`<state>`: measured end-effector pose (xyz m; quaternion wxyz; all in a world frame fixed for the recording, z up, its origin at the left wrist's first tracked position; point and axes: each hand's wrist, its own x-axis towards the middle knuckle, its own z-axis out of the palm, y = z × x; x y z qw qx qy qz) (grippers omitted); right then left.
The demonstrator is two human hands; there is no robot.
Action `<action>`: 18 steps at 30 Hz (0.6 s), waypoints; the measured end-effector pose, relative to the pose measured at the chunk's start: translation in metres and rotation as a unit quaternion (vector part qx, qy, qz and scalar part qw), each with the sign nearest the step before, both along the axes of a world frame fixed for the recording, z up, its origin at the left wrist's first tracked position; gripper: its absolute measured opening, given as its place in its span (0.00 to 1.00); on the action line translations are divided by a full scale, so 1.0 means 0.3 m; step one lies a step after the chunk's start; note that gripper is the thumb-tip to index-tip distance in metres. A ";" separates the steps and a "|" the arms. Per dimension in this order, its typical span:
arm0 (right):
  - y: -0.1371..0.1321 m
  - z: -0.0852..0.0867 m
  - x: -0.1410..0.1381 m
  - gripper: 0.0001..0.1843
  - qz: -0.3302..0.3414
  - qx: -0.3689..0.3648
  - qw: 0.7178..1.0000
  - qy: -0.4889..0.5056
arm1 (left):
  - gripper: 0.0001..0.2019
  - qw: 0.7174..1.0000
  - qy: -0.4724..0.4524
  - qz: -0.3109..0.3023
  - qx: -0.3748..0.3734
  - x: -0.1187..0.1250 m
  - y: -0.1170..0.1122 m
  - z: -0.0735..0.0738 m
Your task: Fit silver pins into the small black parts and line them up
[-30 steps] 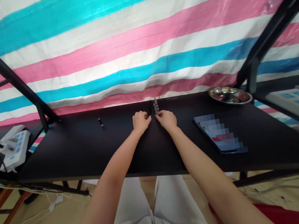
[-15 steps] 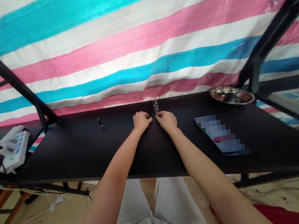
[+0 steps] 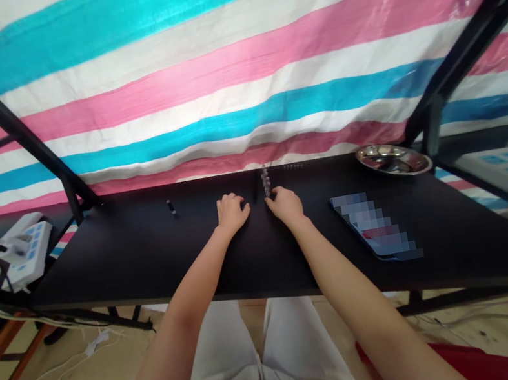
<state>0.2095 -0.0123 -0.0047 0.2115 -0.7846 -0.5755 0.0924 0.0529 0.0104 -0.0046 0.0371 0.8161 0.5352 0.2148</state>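
Note:
A narrow upright column of small greyish, bead-like bits (image 3: 266,178) stands toward the back of the black table (image 3: 138,256); its exact kind is too small to tell. At its lower end is my right hand (image 3: 287,205), thumb and forefinger closed around the base. To the left, my left hand (image 3: 232,213) rests on the tabletop with fingers bent and thumb apart, nothing visible in it. Between the hands and the back edge runs a thin dark line (image 3: 257,186). A faint row of tiny pale bits (image 3: 293,167) lies behind my right hand.
A small black-and-white cylinder (image 3: 171,207) lies left on the table. At the right are a phone (image 3: 365,239) with a blurred screen and a shiny metal dish (image 3: 393,160). Power strips (image 3: 31,252) sit on the left-hand table. Black frame bars and a striped sheet (image 3: 231,63) stand behind.
My left hand has shifted left and slightly toward me, widening the gap between the hands. My right hand stays at the base of the bead-like column.

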 end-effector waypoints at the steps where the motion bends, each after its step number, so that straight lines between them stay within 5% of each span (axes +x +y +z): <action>1: -0.009 0.008 -0.004 0.19 -0.003 -0.005 1.000 -0.006 | 0.11 1.000 0.004 -0.004 0.007 -0.019 -0.010 0.003; 5: -0.043 0.039 -0.022 0.18 -0.021 -0.018 1.000 -0.011 | 0.10 0.999 -0.037 -0.011 0.035 -0.105 -0.041 0.016; 9: -0.059 0.048 -0.039 0.16 -0.025 -0.029 0.999 -0.005 | 0.16 0.971 -0.225 0.049 0.063 -0.198 -0.061 0.023; 11: -0.059 0.042 -0.046 0.16 -0.022 -0.022 1.000 -0.007 | 0.19 0.923 -0.357 0.134 0.056 -0.241 -0.062 0.024; 14: -0.060 0.029 -0.054 0.15 -0.013 0.011 1.000 -0.009 | 0.24 0.805 -0.538 0.250 0.027 -0.295 -0.050 0.028; 18: -0.071 0.023 -0.067 0.15 0.023 0.093 0.995 -0.010 | 0.34 0.683 -0.666 0.285 -0.091 -0.333 -0.033 0.044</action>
